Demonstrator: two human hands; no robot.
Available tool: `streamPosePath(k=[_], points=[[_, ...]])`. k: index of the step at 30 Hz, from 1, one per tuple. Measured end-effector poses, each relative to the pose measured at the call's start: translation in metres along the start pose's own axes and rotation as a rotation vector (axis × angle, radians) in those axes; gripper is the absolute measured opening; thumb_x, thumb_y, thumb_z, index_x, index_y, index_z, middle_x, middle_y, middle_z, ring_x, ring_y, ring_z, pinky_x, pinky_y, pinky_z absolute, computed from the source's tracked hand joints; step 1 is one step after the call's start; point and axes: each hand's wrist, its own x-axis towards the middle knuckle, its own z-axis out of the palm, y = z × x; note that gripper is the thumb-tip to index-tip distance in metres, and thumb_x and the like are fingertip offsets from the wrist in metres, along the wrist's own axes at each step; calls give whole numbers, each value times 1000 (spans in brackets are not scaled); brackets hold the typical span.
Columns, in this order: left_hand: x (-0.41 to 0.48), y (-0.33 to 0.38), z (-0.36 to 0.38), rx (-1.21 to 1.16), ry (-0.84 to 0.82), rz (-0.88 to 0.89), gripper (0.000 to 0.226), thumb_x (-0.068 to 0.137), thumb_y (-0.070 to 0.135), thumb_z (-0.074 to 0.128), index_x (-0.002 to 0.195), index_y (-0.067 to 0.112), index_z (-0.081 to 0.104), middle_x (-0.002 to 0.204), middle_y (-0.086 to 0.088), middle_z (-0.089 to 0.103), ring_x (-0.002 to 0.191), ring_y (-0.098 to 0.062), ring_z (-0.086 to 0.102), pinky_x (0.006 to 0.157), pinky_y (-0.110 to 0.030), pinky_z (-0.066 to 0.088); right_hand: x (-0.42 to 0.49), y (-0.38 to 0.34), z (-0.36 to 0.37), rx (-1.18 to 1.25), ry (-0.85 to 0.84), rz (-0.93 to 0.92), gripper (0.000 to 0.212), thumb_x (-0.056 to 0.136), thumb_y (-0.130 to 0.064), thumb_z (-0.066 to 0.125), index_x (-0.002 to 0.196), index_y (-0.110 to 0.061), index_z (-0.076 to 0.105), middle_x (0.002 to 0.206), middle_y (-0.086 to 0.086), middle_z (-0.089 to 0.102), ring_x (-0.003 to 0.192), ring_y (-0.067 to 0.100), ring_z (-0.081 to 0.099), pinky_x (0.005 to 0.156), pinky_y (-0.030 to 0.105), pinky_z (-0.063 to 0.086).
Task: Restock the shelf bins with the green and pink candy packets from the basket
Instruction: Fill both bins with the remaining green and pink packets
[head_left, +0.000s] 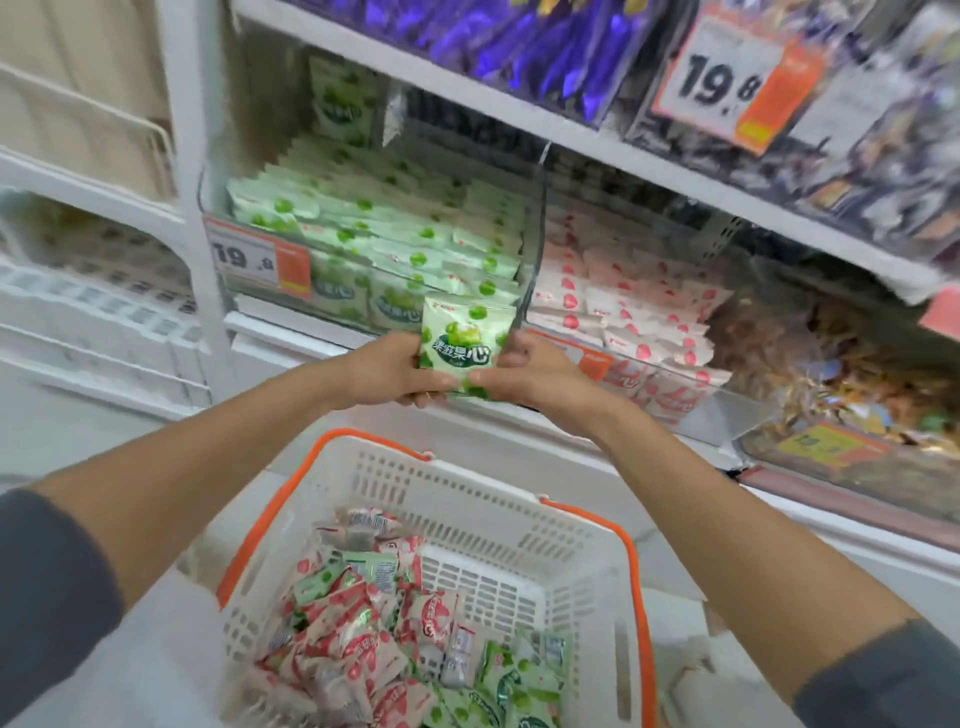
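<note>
Green candy packet (464, 347), glossy pillow-shaped film, in curled-finger pinch between left hand (387, 371) and right hand (530, 375)

One packet (464, 345) is up in front of the left bin (332, 296). The right bin (719, 410) stands just beside it. The basket (467, 486) is below, with more packets (363, 649) inside.

One view only, worn on my head: wide-angle, facing forward and down. The shelf bins (535, 223) stand near in front; the basket (483, 483) sits close beneath, at frame bottom.
</note>
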Motion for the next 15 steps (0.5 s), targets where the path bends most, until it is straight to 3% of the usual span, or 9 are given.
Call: streamPosePath(k=[3, 6, 8, 9, 11, 15], points=[[-7, 11, -27, -5, 75, 29, 21, 91, 18, 66, 105, 1, 63, 80, -6, 72, 59, -9, 56, 56, -21, 46, 10, -20, 11, 2, 13, -24, 25, 82, 6, 71, 86, -15, 58, 64, -9, 69, 61, 2, 66, 60, 19, 55], [-3, 24, -61, -59, 201, 99, 21, 89, 18, 69, 105, 8, 62, 81, -8, 69, 59, -10, 56, 52, -22, 42, 37, -52, 12, 30, 46, -84, 22, 82, 4, 71, 88, -14, 61, 81, -2, 72, 70, 4, 69, 61, 14, 52], [7, 29, -90, -66, 332, 145, 33, 86, 22, 73, 115, 11, 61, 91, -8, 68, 63, -8, 55, 49, -17, 43, 61, -76, 14, 91, 59, -120, 21, 82, 4, 71, 95, -11, 63, 93, 6, 73, 76, 9, 70, 66, 18, 56], [14, 31, -104, -80, 390, 161, 43, 84, 26, 75, 121, 11, 60, 98, -7, 68, 70, -8, 57, 53, -15, 47, 79, -86, 15, 108, 84, -135, 22, 82, 4, 70, 99, -7, 64, 99, 10, 72, 79, 12, 69, 70, 20, 58], [32, 30, -132, -71, 481, 184, 52, 79, 33, 79, 122, 11, 61, 105, -4, 70, 87, -13, 63, 69, -24, 55, 117, -102, 19, 125, 117, -155, 27, 83, 1, 70, 110, -2, 66, 107, 12, 71, 85, 16, 67, 74, 20, 57], [68, 17, -183, 304, 752, 165, 44, 82, 39, 75, 114, 11, 65, 100, -5, 70, 90, -19, 64, 79, -34, 52, 204, -110, 29, 136, 243, -147, 44, 78, -15, 79, 119, -5, 64, 113, 10, 70, 95, 20, 67, 80, 30, 55]])
